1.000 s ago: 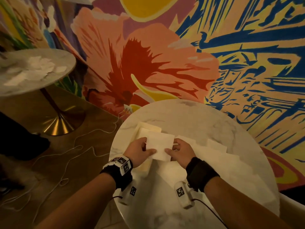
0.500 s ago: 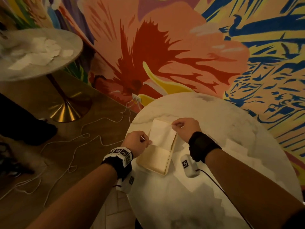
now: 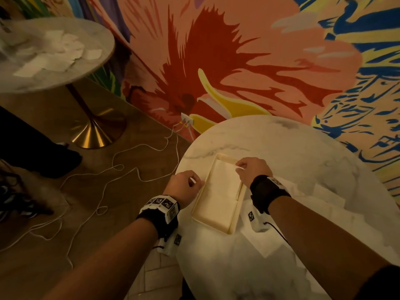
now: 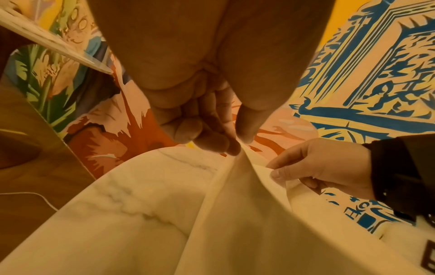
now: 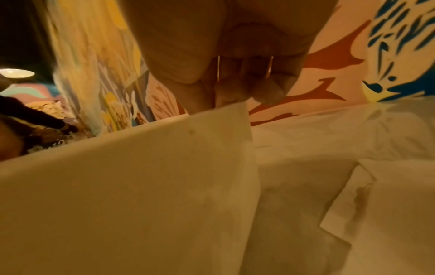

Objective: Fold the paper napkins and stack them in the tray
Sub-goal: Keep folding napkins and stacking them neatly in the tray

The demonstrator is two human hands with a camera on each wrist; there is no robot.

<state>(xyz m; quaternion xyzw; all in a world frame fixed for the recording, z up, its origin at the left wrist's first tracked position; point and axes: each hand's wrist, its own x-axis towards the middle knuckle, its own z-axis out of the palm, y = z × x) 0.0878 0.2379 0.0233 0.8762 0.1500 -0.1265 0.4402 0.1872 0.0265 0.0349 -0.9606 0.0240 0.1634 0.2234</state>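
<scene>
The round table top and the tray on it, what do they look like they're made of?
Table top: looks like polished white marble or a marble-look surface, with grey veins and soft sheen. Tray: cream, rigid, raised rim; smooth matte, perhaps plastic or painted wood, cannot tell.

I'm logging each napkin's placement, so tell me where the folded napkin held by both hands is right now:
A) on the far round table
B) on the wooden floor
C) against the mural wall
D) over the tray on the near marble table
D: the left hand and right hand each pinch an edge of the folded napkin over the far end of the tray.
</scene>
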